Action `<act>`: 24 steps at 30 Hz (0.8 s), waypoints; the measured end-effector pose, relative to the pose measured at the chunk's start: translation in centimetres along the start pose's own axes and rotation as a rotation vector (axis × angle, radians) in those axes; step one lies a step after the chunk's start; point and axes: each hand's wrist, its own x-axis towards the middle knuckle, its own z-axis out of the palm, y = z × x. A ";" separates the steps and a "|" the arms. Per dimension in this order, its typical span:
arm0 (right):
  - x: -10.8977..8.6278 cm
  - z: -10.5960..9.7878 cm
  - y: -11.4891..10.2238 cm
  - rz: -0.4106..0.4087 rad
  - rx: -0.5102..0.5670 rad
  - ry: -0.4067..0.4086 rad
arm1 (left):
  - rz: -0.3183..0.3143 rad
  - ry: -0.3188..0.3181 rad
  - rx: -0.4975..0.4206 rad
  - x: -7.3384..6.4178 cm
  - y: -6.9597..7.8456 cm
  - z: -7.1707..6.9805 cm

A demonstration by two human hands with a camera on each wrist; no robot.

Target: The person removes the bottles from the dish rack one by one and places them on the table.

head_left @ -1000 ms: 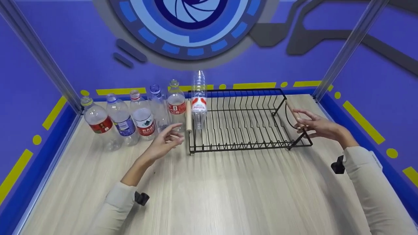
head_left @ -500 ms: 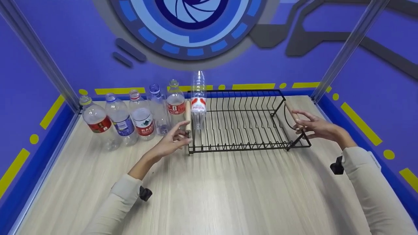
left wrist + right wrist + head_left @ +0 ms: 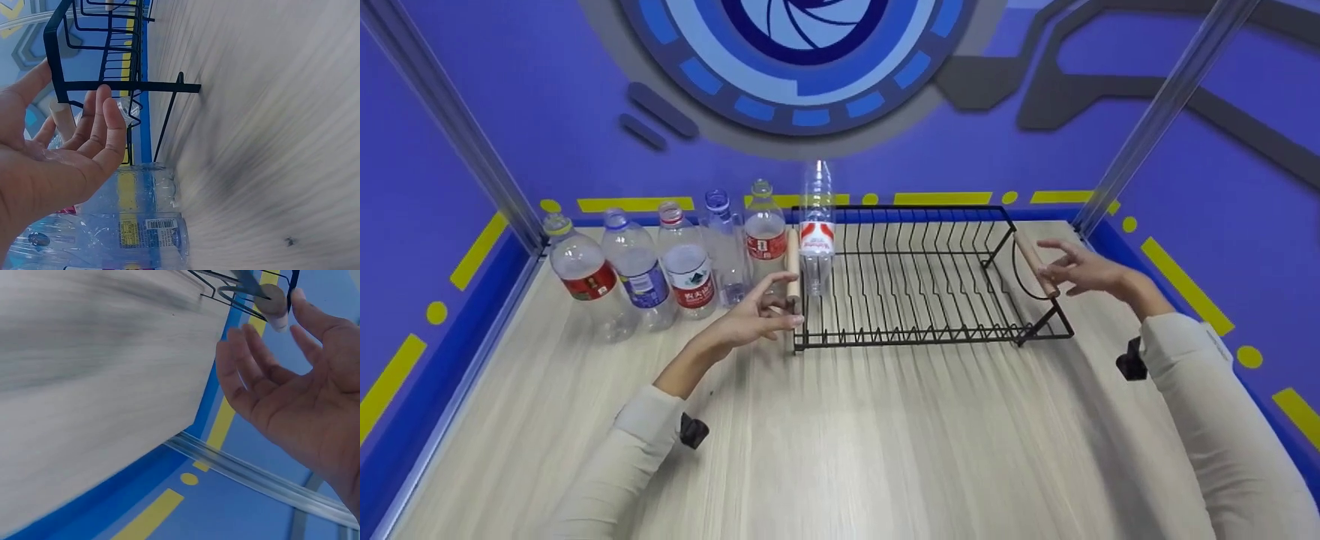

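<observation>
A black wire dish rack (image 3: pixel 915 344) with wooden handles stands on the table. A clear plastic bottle (image 3: pixel 817 240) with a red and white label is on end in its left part. My left hand (image 3: pixel 742 322) is at the rack's front left corner, index finger at the left wooden handle (image 3: pixel 793 259). In the left wrist view, the thumb reaches the black frame (image 3: pixel 53 56) and the other fingers are loosely bent by the corner. My right hand (image 3: pixel 1091 271) is beside the right wooden handle (image 3: pixel 1035 262), fingers spread and slightly bent, with nothing held.
Several clear plastic bottles stand in a row left of the rack, among them one with a red label (image 3: pixel 589 283), one with a purple label (image 3: pixel 645 290) and one with a white and red label (image 3: pixel 692 285). Blue walls (image 3: pixel 532 135) enclose the table (image 3: pixel 840 450).
My left hand has moved right to the rack's left handle. My right hand has drawn off the right handle, slightly up. Rack and bottles show little or no movement.
</observation>
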 end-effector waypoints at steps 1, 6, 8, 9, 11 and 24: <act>0.2 -0.2 -0.5 0.004 -0.021 0.011 | -0.003 0.002 0.001 0.1 0.0 0.0; 1.2 -0.9 -3.6 -0.003 -0.076 0.053 | -0.023 0.006 0.003 0.2 0.1 -0.1; 1.8 -0.9 -5.2 -0.018 -0.091 0.059 | -0.029 0.008 0.004 0.2 0.1 -0.1; 2.1 -0.7 -5.9 -0.027 -0.102 0.060 | -0.033 0.011 0.005 0.2 0.2 -0.1; 2.8 -0.4 -7.3 -0.047 -0.121 0.058 | -0.036 0.015 0.008 0.2 0.2 -0.1; 8.4 5.1 -15.3 -0.150 -0.092 -0.053 | -0.037 0.009 0.021 0.5 -0.1 -0.2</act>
